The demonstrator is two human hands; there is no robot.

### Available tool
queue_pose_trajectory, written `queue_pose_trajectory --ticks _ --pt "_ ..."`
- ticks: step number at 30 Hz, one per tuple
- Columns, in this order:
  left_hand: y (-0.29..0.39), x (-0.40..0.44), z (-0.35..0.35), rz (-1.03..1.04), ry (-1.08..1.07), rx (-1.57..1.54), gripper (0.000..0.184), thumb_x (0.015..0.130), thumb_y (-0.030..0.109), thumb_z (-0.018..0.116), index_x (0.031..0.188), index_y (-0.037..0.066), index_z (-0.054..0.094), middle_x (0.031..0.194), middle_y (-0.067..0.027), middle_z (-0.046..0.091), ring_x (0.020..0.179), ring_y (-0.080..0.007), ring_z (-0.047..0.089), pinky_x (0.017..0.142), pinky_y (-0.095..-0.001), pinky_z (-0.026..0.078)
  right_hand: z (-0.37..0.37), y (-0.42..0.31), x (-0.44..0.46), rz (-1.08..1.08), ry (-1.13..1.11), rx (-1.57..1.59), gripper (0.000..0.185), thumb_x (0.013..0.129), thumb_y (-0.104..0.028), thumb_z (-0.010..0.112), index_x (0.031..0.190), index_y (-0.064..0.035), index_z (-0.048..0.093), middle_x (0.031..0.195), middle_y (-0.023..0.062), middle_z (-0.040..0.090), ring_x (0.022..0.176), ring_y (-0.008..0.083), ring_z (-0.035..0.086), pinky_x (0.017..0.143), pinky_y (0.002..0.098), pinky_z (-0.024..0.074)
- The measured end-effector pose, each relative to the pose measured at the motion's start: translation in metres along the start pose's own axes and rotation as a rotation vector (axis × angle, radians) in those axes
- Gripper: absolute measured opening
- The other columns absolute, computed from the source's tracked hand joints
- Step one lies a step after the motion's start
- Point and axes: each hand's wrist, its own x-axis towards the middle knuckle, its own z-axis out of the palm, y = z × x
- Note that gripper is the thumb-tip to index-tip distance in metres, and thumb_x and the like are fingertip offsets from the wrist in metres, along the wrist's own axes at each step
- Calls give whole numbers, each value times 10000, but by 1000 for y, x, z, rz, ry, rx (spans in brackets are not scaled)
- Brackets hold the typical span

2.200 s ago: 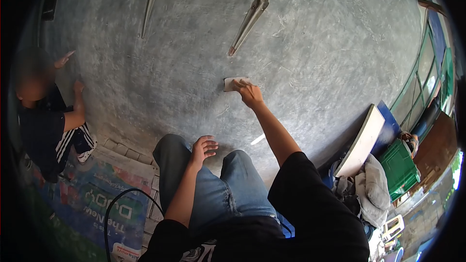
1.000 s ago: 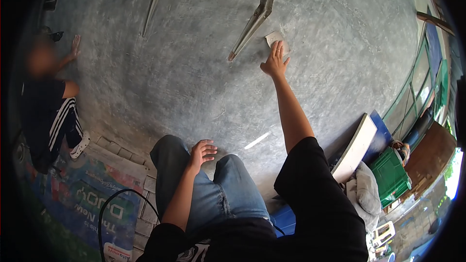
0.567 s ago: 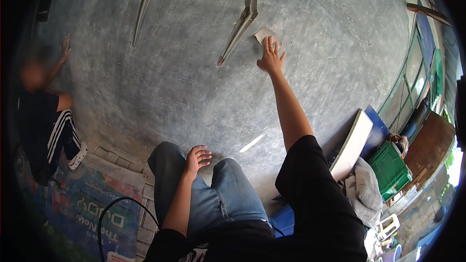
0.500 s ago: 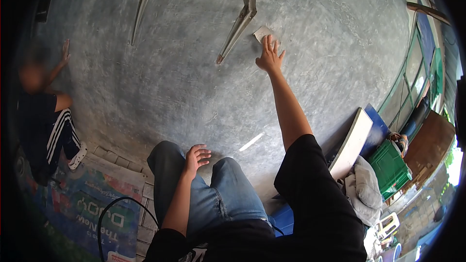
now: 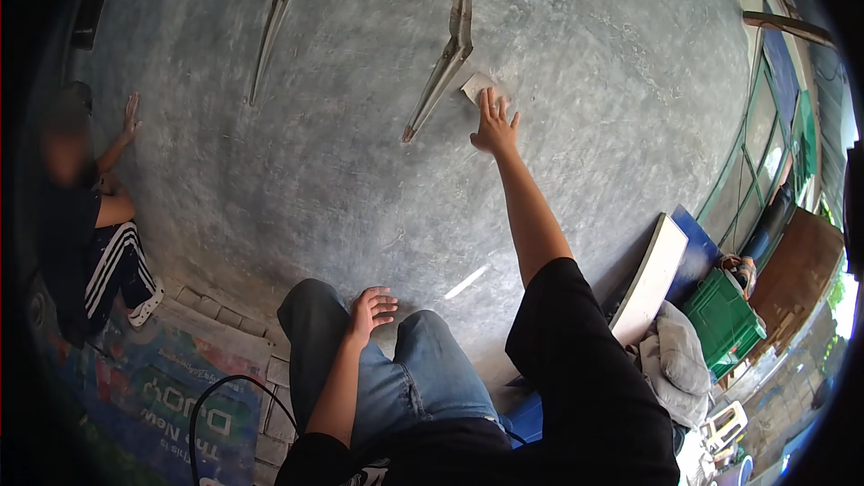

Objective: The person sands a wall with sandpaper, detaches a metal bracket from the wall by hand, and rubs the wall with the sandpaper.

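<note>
My right hand (image 5: 494, 126) reaches up to the grey wall (image 5: 342, 153), its fingers spread over a small beige sheet of sandpaper (image 5: 476, 87) and pressing it flat. Part of the sheet is hidden under the fingers. Just left of it, a metal shelf bracket (image 5: 443, 72) is fixed to the wall. Resting near my left knee, my left hand (image 5: 364, 313) has its fingers loosely apart and holds nothing.
A second bracket (image 5: 272, 22) is on the wall further left. Another person (image 5: 85, 207) crouches at far left, a hand on the wall. At right are a white board (image 5: 650, 277), a green crate (image 5: 723, 319) and grey sacks (image 5: 677, 355). A printed tarp (image 5: 171, 396) covers the floor at left.
My view has tilted slightly upward, so the wall and brackets sit lower. My right hand stays on the sandpaper beside the bracket. My left hand has hardly moved.
</note>
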Motion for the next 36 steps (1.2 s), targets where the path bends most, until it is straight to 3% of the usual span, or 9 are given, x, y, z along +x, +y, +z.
queue_pose_trajectory --ticks 4,8,10,13,17,19,25,31,36 --pt "2 0 2 -8 -8 23 438 848 431 392 1088 91 529 988 -101 598 913 -216 572 773 -359 449 16 -6 -19 6 167 71 947 636 -160 588 1441 -138 89 1510 9 67 1375 260 148 1053 591 125" --pt "4 -3 3 -24 1 12 429 837 425 419 1091 96 525 972 -95 592 902 -210 567 760 -356 447 0 -6 9 90 123 160 914 657 -162 566 1439 -140 94 1508 11 82 1376 265 139 1059 582 126" --pt "3 -2 3 -15 5 -23 417 842 403 435 1089 82 536 964 -93 608 888 -198 585 749 -341 463 -31 -7 24 149 -64 197 886 681 -183 553 1438 -147 96 1507 5 89 1376 266 130 1066 575 123" --pt "1 -1 3 5 -6 -7 426 837 409 441 1091 79 535 963 -92 607 886 -202 585 745 -349 461 -37 -7 21 176 -84 246 871 694 -202 544 1438 -154 94 1506 -6 92 1379 262 118 1070 569 121" --pt "1 -1 6 -29 27 -38 426 820 404 437 1084 83 533 969 -93 593 892 -213 571 754 -354 443 -10 -11 -15 126 -59 219 916 686 -145 567 1444 -169 53 1510 -29 40 1380 262 111 1078 551 131" --pt "2 -2 6 -32 17 -31 428 821 407 437 1086 85 533 969 -95 594 894 -214 571 753 -353 443 13 -14 -31 69 43 47 919 702 -120 579 1445 -185 42 1511 -38 21 1378 258 125 1079 545 140" --pt "2 -3 6 -30 9 -3 437 826 415 435 1094 84 530 963 -98 597 894 -217 574 750 -356 451 18 -7 -14 37 142 -82 851 750 -132 554 1444 -194 66 1508 -47 57 1373 243 153 1065 571 145" --pt "-5 1 3 -42 -30 6 409 855 397 408 1082 86 546 971 -98 612 894 -197 587 754 -340 468 -42 -2 16 89 -139 -67 790 789 -115 489 1444 -224 61 1506 -80 54 1376 232 144 1061 574 144" --pt "-2 -3 3 -40 -22 -21 439 845 429 406 1084 88 547 989 -97 607 898 -196 586 766 -342 463 11 -13 -9 105 69 60 844 759 -83 504 1446 -178 24 1511 -42 -4 1381 257 110 1054 574 176"
